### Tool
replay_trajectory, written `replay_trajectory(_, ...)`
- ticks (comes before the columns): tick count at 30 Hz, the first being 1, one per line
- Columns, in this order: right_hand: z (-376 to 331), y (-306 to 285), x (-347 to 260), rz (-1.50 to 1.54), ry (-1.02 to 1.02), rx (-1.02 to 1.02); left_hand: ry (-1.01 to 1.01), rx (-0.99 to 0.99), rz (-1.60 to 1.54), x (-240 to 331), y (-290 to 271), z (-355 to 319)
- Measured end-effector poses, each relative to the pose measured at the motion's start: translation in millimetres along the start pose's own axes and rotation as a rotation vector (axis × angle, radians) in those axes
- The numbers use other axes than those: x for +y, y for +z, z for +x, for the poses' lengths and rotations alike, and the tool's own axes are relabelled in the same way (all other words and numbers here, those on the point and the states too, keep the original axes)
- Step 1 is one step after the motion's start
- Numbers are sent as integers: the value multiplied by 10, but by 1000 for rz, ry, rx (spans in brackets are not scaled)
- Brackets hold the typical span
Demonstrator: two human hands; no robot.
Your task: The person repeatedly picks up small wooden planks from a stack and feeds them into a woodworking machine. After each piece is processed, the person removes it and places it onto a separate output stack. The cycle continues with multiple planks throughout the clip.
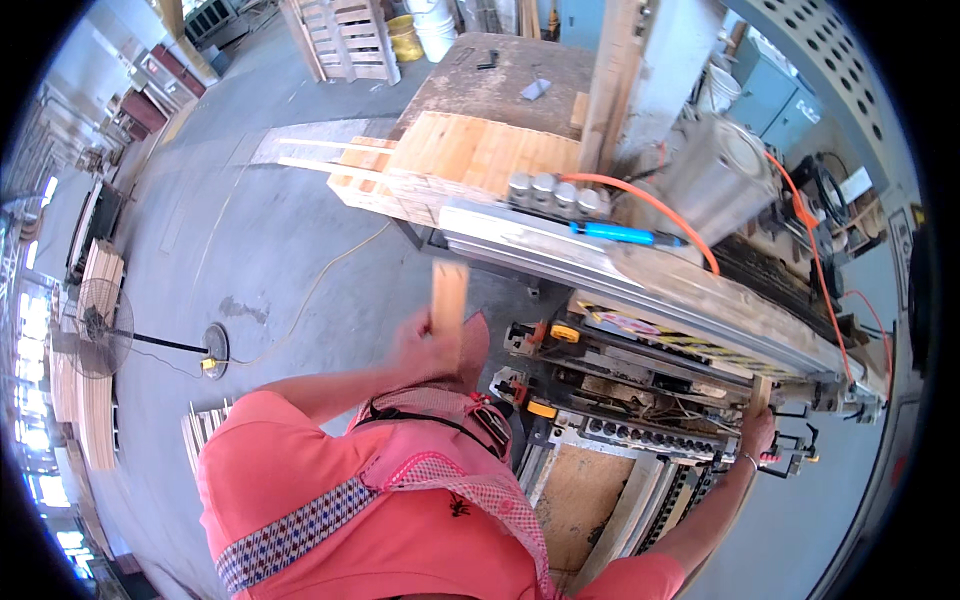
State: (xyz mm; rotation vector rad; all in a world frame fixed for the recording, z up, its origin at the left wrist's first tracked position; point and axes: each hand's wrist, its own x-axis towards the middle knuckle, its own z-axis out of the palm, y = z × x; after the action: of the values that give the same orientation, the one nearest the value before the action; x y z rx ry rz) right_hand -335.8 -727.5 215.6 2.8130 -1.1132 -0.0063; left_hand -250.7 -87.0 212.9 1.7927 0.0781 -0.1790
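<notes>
My left hand [415,342], smeared by motion, is closed on a short light wooden board [450,300]. The board stands on end in front of my pink checked apron [440,400], left of the machine. Far to the right, my right hand [758,432] is wrapped round a narrow wooden strip [761,388], at the right end of the machine's rails [640,375]. Its upper end shows above my fingers; how far it runs below my hand I cannot tell.
Stacked wooden boards [480,155] lie on a brown table [500,80] beyond the metal beam [640,260]. On the beam rests a blue tube-shaped tool [625,234] beside an orange hose [655,205]. A standing fan [105,328] and piled planks [97,370] are at left.
</notes>
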Motion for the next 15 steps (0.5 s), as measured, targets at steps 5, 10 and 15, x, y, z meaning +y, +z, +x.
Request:
replay_trajectory(5,-168,39,-28,-40,119,146,44,431,169,167,-1136,1324)
replay_trajectory(10,-948,-124,-617,115,145,169,107,462,68,-134,-2000,2840)
replay_trajectory(15,-2127,-72,-1139,259,95,87,-45,310,-37,-578,-2090,3956)
